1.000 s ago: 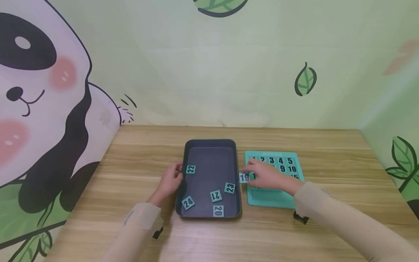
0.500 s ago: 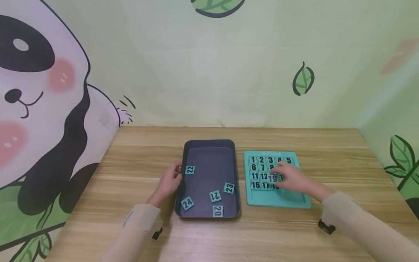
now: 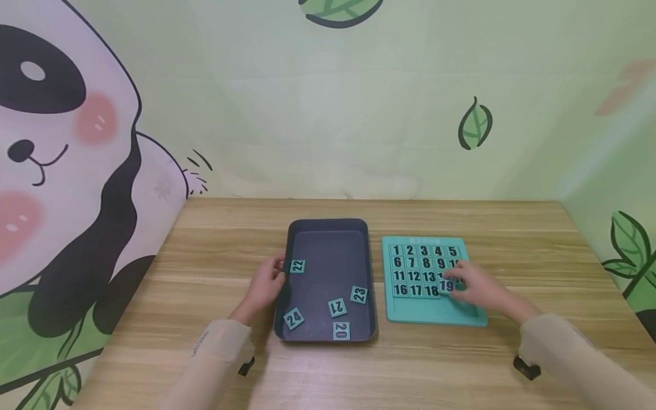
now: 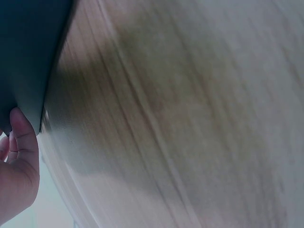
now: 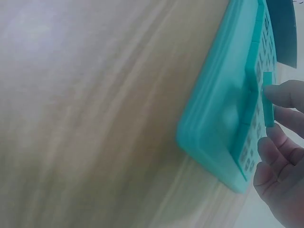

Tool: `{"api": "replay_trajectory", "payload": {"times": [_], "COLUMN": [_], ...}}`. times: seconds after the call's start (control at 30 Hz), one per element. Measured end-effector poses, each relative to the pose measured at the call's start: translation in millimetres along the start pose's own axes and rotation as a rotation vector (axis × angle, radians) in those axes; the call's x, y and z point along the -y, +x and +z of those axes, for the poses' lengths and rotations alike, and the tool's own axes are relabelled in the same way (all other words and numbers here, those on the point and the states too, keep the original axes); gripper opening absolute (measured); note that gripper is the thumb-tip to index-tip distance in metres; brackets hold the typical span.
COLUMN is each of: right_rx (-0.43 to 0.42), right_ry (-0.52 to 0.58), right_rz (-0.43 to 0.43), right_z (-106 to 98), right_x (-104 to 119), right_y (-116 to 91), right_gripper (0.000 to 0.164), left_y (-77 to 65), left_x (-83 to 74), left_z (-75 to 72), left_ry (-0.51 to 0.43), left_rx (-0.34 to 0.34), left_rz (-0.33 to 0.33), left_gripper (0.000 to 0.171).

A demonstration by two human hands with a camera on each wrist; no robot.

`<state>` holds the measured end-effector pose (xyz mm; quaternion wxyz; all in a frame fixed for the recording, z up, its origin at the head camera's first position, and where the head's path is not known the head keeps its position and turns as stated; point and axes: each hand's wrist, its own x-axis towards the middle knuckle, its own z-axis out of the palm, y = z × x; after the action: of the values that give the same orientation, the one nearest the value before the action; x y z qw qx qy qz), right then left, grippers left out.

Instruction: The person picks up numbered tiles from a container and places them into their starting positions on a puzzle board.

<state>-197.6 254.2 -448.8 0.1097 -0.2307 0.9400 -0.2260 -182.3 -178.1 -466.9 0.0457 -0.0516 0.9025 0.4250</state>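
Note:
My right hand [image 3: 478, 288] pinches a teal number tile marked 19 [image 3: 447, 286] between thumb and fingers. It is close over the teal number board [image 3: 422, 311], just right of tile 18 [image 3: 431, 291]. In the right wrist view the pinched tile [image 5: 268, 102] is seen edge-on above the board's rows. Rows of numbered tiles fill the upper board, some hidden behind my fingers; its lower strip is bare. At the left, my left hand [image 3: 264, 285] holds the side of the dark tray [image 3: 328, 256], its thumb [image 4: 23, 133] against the tray wall in the left wrist view.
Several loose tiles lie in the tray: tile 22 [image 3: 297, 266] at its left wall, with tile 24 [image 3: 294, 319], tile 21 [image 3: 337, 307], tile 23 [image 3: 359, 294] and tile 20 [image 3: 341, 331] nearer the front. A leaf-printed wall [image 3: 328, 142] rises behind the wooden table [image 3: 236, 228].
My right hand has carried tile 19 rightward from beside the tray, across the board, to the spot right of tile 18. My left hand stays at the tray's side.

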Motion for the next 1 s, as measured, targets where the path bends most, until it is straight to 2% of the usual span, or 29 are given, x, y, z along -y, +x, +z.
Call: {"api": "replay_trajectory", "payload": {"times": [0.37,0.57,0.8,1.0], "right_rx": [-0.011,-0.007,-0.035,-0.065], "right_ry": [-0.040,-0.063,-0.100,-0.094], "right_rz": [-0.021,-0.004,0.007,-0.005], "right_z": [4.2,7.8,12.2,10.8], "right_x": [-1.4,-3.1,-2.0,4.3], "right_y": [-6.4,-7.1,-6.2,-3.7], "right_gripper": [0.035,0.035,0.035,0.033], "left_y": [0.1,1.1,1.5,0.0], "left_x": [0.7,1.9,2.4,1.9], "left_z": [1.1,1.9,1.8,0.5], "left_ry": [-0.003,-0.007,-0.001,0.001], "left_rx": [-0.007,-0.017,-0.010,-0.012], "left_rz": [0.012,0.017,0.008,0.035], "left_gripper": [0.042,0.042,0.043,0.042]}}
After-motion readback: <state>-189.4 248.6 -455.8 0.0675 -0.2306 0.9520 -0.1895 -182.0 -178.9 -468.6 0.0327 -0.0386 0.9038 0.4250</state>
